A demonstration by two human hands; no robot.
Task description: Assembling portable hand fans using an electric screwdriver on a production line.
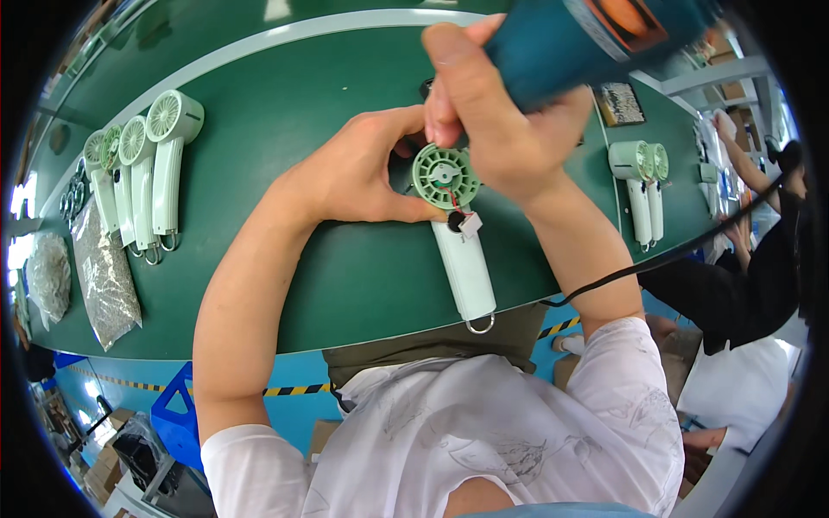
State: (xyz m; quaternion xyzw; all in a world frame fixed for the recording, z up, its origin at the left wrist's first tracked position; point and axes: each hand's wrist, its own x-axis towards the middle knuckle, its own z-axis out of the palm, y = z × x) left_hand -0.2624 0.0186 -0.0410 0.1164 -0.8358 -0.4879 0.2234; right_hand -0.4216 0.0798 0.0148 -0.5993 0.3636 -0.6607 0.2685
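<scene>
Before me on the green table [371, 285] lies a pale green and white handheld fan [466, 272], its handle toward me. Its round head is uncovered, with thin red wires and a small white connector by the neck. My left hand [367, 164] curls around the head from the left, thumb along its lower edge, some fingertips hidden. Above the head, my right hand [509, 125] is closed around a thick teal cylindrical tool [570, 47] with a dark and orange label. Its upper end is blurred and its working tip is hidden.
Several pale green fans [164, 173] stand in a row at left, beside a clear bag of small parts [104, 272] and another plastic bag [47, 276]. More fans [639, 186] lie at right. A black cable [673, 255] crosses my right forearm. A co-worker [734, 276] sits at far right.
</scene>
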